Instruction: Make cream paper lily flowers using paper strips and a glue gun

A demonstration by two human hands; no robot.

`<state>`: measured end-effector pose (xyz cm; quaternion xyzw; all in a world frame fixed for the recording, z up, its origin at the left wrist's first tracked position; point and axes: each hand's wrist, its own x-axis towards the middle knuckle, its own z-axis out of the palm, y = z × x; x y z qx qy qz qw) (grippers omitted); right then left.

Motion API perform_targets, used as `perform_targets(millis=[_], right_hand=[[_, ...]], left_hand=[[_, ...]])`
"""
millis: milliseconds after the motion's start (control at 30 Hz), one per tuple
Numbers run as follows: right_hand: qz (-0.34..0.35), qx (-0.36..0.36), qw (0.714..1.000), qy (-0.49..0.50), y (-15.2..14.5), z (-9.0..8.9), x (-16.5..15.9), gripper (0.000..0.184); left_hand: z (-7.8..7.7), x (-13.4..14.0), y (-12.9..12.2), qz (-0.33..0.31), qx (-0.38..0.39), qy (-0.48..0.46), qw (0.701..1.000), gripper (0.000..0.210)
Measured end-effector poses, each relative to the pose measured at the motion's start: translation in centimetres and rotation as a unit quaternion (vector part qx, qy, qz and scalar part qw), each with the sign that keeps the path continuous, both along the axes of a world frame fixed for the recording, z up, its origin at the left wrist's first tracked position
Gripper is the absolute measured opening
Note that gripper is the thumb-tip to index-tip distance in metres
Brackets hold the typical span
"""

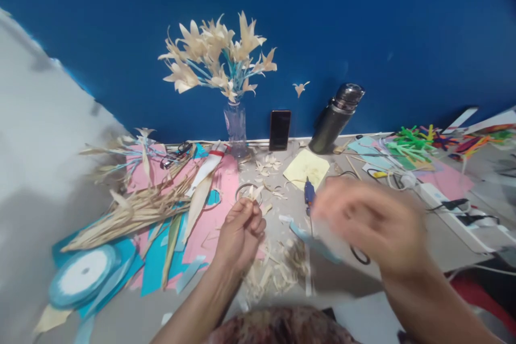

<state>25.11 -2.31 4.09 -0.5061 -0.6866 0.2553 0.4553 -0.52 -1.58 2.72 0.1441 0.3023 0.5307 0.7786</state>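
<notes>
Motion blur smears the right fingers [338, 199] in moderate light, and soft shadows grey the white wall [44, 118].

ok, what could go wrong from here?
1. The right hand, blurred, appears close to the blue glue gun and might knock it.
2. The clear plastic bottle carries a wide bunch of cream papery flowers; a bump could tip it.
3. The left hand pinches a small cream flower-like piece; if dropped, it may get lost among the pale scraps.
</notes>
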Motion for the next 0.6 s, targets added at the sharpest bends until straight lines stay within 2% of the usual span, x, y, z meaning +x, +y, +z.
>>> perform_targets(millis=[100,167,267,400,533,600], right_hand=[[-0.021,-0.043,0.987,-0.152,6.1,3.4,-1.4,0.014],[-0.004,-0.088,0.96,-0.265,9.8,3.7,-1.8,0.015],[0.028,-0.118,0.94,-0.319,14.0,1.6,-2.1,0.01],[0.031,-0.13,0.914,-0.384,16.6,-1.3,-2.8,0.01],[-0.01,-0.129,0.896,-0.424,18.1,-2.0,-3.6,0.022],[-0.02,-0.139,0.892,-0.429,18.6,-2.3,-3.8,0.019]], left_hand=[[0.5,-0.5,0.3,0.019,-0.002,-0.013,1.0,0.04],[0.6,-0.6,0.5,0.015,-0.016,-0.02,1.0,0.039],[0.4,-0.8,0.7,0.008,-0.043,-0.025,0.999,0.038],[0.2,-1.2,1.1,0.02,-0.061,-0.028,0.998,0.038],[0.0,-1.6,1.4,0.022,-0.067,-0.027,0.997,0.037],[-0.2,-1.6,1.5,0.019,-0.065,-0.029,0.997,0.037]])
